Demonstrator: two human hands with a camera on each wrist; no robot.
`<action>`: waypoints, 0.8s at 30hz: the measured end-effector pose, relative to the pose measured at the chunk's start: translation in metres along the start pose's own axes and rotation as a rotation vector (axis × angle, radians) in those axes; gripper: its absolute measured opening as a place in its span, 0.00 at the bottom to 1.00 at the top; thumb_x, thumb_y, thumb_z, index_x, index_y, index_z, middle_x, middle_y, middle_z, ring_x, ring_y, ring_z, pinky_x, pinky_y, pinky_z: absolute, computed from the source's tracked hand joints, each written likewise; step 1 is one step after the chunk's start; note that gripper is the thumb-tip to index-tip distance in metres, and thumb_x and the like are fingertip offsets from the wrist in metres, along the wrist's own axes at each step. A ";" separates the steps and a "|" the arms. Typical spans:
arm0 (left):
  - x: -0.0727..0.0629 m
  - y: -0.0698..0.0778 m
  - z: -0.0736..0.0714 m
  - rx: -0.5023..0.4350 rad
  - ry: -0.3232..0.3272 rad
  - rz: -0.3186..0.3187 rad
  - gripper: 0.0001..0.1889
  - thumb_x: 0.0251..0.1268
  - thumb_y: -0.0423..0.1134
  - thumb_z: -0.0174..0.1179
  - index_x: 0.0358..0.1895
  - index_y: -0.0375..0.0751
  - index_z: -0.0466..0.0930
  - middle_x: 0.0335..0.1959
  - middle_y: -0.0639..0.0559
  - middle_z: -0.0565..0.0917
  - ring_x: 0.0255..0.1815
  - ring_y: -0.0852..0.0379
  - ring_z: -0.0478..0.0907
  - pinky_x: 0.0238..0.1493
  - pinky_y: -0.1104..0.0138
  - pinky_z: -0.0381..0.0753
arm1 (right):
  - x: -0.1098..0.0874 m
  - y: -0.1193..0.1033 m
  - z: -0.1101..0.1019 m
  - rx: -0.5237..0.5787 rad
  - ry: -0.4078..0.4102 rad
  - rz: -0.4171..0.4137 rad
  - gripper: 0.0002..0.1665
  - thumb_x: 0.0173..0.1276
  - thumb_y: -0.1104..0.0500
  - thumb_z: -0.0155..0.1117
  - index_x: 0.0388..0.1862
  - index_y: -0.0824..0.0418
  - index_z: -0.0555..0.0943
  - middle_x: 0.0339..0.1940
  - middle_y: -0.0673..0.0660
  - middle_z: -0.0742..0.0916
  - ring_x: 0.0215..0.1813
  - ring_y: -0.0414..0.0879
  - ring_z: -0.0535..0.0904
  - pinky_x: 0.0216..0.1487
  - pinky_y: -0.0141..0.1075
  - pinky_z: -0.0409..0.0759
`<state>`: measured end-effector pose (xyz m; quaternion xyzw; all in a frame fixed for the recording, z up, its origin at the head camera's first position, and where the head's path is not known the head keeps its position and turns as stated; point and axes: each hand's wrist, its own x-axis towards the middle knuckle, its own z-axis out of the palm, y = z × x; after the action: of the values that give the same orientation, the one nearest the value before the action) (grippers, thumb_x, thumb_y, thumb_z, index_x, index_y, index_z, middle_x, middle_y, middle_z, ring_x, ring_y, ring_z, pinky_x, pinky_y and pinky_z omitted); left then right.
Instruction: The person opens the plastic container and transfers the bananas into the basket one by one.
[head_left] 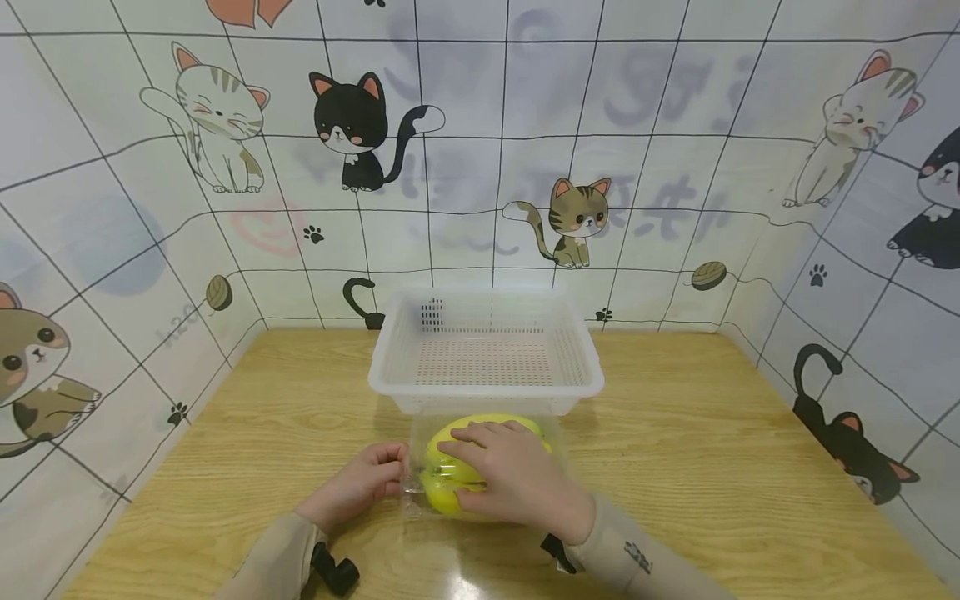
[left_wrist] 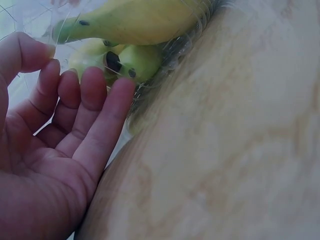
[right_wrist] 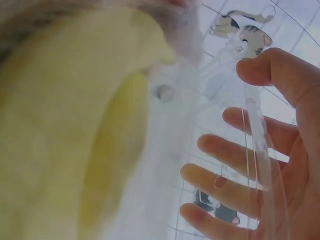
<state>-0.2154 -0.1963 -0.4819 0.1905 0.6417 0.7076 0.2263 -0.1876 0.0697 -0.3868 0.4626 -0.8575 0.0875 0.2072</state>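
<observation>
Yellow bananas [head_left: 442,497] with greenish tips lie inside a clear plastic box [head_left: 557,433] on the table. At the box's left end, my left hand [head_left: 362,487] pinches the clear plastic edge between thumb and forefinger. In the left wrist view, its other fingers curve loosely beside the banana tips [left_wrist: 142,62]. My right hand [head_left: 517,471] lies over the top of the box with its fingers spread and fairly straight. From the right wrist, a clear plastic edge [right_wrist: 257,125] crosses in front of that hand's fingers [right_wrist: 220,185]; whether they press on it I cannot tell.
Just behind the box stands a white perforated plastic basket [head_left: 487,390], close to the cat-patterned wall covering [head_left: 465,208]. Light wood-grain table surface [head_left: 690,433] stretches to both sides. A black strap piece [head_left: 335,571] sits at the left wrist.
</observation>
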 end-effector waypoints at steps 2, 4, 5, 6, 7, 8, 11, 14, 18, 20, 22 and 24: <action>0.000 -0.001 0.000 0.000 0.002 -0.001 0.08 0.65 0.25 0.45 0.34 0.41 0.71 0.37 0.52 0.73 0.40 0.59 0.75 0.43 0.65 0.79 | 0.000 0.001 -0.002 0.012 0.032 0.007 0.29 0.53 0.44 0.70 0.56 0.49 0.81 0.53 0.49 0.84 0.53 0.45 0.80 0.50 0.44 0.77; -0.001 -0.002 -0.001 -0.004 0.002 -0.004 0.08 0.65 0.25 0.45 0.34 0.41 0.71 0.37 0.52 0.74 0.40 0.58 0.76 0.43 0.65 0.79 | -0.001 0.002 -0.003 0.022 0.035 0.002 0.29 0.54 0.44 0.70 0.56 0.49 0.81 0.53 0.49 0.84 0.53 0.44 0.80 0.50 0.44 0.77; -0.001 -0.002 -0.001 -0.006 0.001 -0.004 0.08 0.65 0.25 0.45 0.34 0.41 0.71 0.37 0.52 0.73 0.40 0.59 0.76 0.43 0.65 0.79 | -0.001 0.002 -0.003 0.027 0.028 0.000 0.29 0.54 0.44 0.70 0.56 0.49 0.81 0.53 0.49 0.84 0.53 0.44 0.80 0.50 0.44 0.77; -0.001 -0.002 -0.001 -0.010 -0.002 -0.003 0.08 0.65 0.26 0.46 0.34 0.41 0.72 0.37 0.52 0.74 0.41 0.59 0.76 0.43 0.65 0.79 | -0.001 0.001 -0.004 0.031 0.020 -0.003 0.29 0.55 0.44 0.69 0.57 0.49 0.81 0.53 0.49 0.84 0.53 0.44 0.80 0.50 0.44 0.77; -0.001 -0.002 -0.001 -0.013 -0.003 -0.003 0.08 0.66 0.26 0.46 0.34 0.42 0.72 0.37 0.52 0.73 0.40 0.59 0.76 0.43 0.66 0.79 | -0.001 0.001 -0.004 0.034 0.012 -0.004 0.29 0.55 0.44 0.69 0.57 0.49 0.81 0.54 0.49 0.84 0.53 0.45 0.80 0.50 0.44 0.78; -0.001 -0.002 -0.001 -0.014 -0.006 0.001 0.08 0.66 0.26 0.45 0.34 0.42 0.71 0.37 0.53 0.73 0.40 0.59 0.76 0.43 0.66 0.79 | -0.001 0.001 -0.004 0.034 0.004 -0.004 0.29 0.56 0.44 0.69 0.57 0.49 0.80 0.54 0.49 0.84 0.53 0.45 0.80 0.50 0.44 0.78; 0.000 -0.002 -0.001 -0.011 -0.007 0.005 0.08 0.66 0.27 0.46 0.34 0.42 0.72 0.37 0.53 0.73 0.40 0.59 0.76 0.43 0.65 0.79 | -0.001 0.001 -0.005 0.027 -0.019 -0.003 0.28 0.56 0.46 0.68 0.56 0.49 0.80 0.54 0.49 0.84 0.53 0.45 0.79 0.50 0.44 0.77; 0.002 -0.002 -0.001 -0.007 -0.006 0.001 0.07 0.67 0.27 0.47 0.34 0.42 0.72 0.37 0.52 0.73 0.39 0.59 0.76 0.43 0.65 0.79 | -0.001 0.002 -0.006 0.015 -0.036 -0.014 0.27 0.56 0.47 0.68 0.56 0.50 0.80 0.54 0.50 0.83 0.54 0.45 0.79 0.52 0.43 0.77; 0.003 -0.001 -0.002 -0.001 -0.010 -0.005 0.07 0.66 0.28 0.48 0.34 0.42 0.72 0.37 0.52 0.73 0.39 0.58 0.75 0.42 0.65 0.78 | -0.001 0.003 -0.009 0.002 -0.056 -0.034 0.27 0.55 0.50 0.68 0.57 0.50 0.80 0.55 0.50 0.82 0.55 0.45 0.78 0.53 0.43 0.76; 0.003 0.000 -0.002 0.000 -0.015 -0.007 0.07 0.66 0.27 0.48 0.33 0.41 0.72 0.36 0.52 0.73 0.38 0.58 0.75 0.42 0.66 0.78 | -0.001 0.004 -0.009 0.003 -0.076 -0.034 0.29 0.54 0.50 0.68 0.58 0.49 0.79 0.57 0.50 0.82 0.56 0.45 0.78 0.53 0.44 0.76; 0.003 -0.001 -0.002 0.000 -0.022 -0.004 0.07 0.66 0.26 0.47 0.33 0.41 0.71 0.35 0.53 0.72 0.38 0.59 0.75 0.41 0.66 0.78 | -0.001 0.004 -0.010 0.006 -0.101 -0.028 0.31 0.53 0.51 0.68 0.59 0.49 0.78 0.58 0.50 0.81 0.57 0.46 0.77 0.53 0.44 0.76; 0.003 -0.001 -0.001 -0.003 -0.026 -0.004 0.07 0.66 0.26 0.46 0.33 0.41 0.71 0.35 0.53 0.72 0.38 0.59 0.75 0.40 0.66 0.78 | -0.002 0.004 -0.011 0.009 -0.125 -0.020 0.32 0.53 0.52 0.68 0.61 0.49 0.77 0.59 0.50 0.80 0.58 0.45 0.77 0.53 0.45 0.76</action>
<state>-0.2181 -0.1959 -0.4826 0.1982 0.6378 0.7058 0.2362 -0.1867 0.0767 -0.3777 0.4767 -0.8637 0.0603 0.1520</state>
